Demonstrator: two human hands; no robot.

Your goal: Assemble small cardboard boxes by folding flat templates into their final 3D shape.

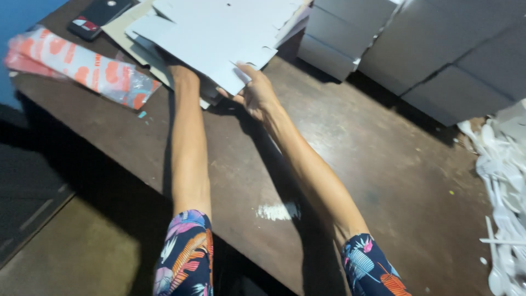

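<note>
A stack of flat white cardboard box blanks (219, 33) lies at the far side of a dark brown table (339, 164). Both my arms reach out to it. My right hand (256, 94) grips the near edge of the top blank, thumb on top and fingers beneath. My left hand (179, 72) is slid under the left side of the same sheet and is mostly hidden by it, only the wrist showing. The top blank is lifted slightly off the pile.
Stacked white folded boxes (438, 49) fill the far right. A pile of white plastic spoons (504, 181) lies at the right edge. A red-and-white plastic packet (76, 66) and a dark phone (98, 15) sit at the far left. A white smear (278, 211) marks the table.
</note>
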